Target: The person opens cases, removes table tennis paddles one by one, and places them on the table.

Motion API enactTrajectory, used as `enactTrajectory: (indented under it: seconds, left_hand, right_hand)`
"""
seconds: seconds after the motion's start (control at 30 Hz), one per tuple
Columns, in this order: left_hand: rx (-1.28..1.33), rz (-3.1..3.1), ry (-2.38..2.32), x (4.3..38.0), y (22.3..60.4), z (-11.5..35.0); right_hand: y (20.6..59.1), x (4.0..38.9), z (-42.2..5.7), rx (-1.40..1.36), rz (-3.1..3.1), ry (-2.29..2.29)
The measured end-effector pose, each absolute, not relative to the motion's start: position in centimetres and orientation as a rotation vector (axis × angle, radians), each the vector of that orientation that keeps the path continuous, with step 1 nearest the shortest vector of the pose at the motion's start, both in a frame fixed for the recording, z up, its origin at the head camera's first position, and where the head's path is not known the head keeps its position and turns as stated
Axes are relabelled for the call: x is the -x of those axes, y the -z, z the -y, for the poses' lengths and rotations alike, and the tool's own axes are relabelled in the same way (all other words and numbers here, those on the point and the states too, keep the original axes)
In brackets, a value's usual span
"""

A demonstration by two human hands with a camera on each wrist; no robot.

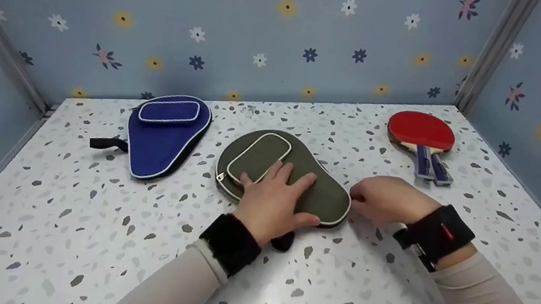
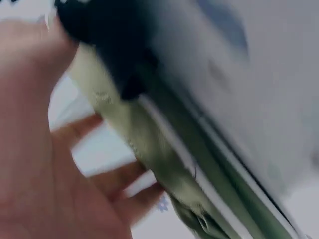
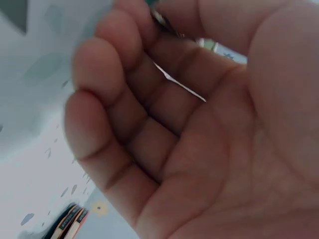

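An olive-green table tennis paddle case with white piping lies flat in the middle of the table, its front pocket up. My left hand rests on it with fingers spread across the fabric and pocket edge. At the narrow end of the case, my right hand has its fingers curled in. The right wrist view shows a small metal zipper pull pinched between thumb and forefinger. Another zipper pull shows at the pocket's corner. The left wrist view catches the case's zippered side edge beside my fingers.
A blue paddle case with a black strap lies to the left. Two stacked table tennis paddles, the upper one red, lie at the back right. Flower-patterned panels stand around the speckled table.
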State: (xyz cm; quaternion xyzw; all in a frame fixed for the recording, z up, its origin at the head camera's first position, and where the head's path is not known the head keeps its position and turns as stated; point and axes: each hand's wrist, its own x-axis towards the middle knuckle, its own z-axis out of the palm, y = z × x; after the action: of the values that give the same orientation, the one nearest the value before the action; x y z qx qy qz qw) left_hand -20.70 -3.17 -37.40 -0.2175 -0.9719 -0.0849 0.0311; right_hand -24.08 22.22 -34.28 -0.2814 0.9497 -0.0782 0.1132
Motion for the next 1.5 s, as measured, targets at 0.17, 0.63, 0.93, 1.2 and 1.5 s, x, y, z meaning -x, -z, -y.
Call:
enactTrajectory:
  seconds: [0.17,0.63,0.93,1.2,1.5]
  left_hand:
    - [0.615,2.981,0.075,19.8,37.2,2.1]
    - [0.799,3.047,0.192,22.4,36.9,6.9]
    - [0.785,3.065,0.199,22.3,37.1,6.2]
    - [0.788,3.071,0.158,22.5,37.1,5.9]
    - [0.781,3.084,0.158,22.6,37.2,5.8]
  right_hand:
    - [34.6,24.4,-22.5,0.81,-2.861,0.227]
    - [34.1,24.7,-21.5,0.836,-2.874,0.158]
    - [34.3,24.2,-21.8,0.819,-2.87,0.117]
    - [33.7,23.2,-21.6,0.695,-2.813,0.094]
    - [33.4,22.5,-20.9,0.664,-2.713,0.035]
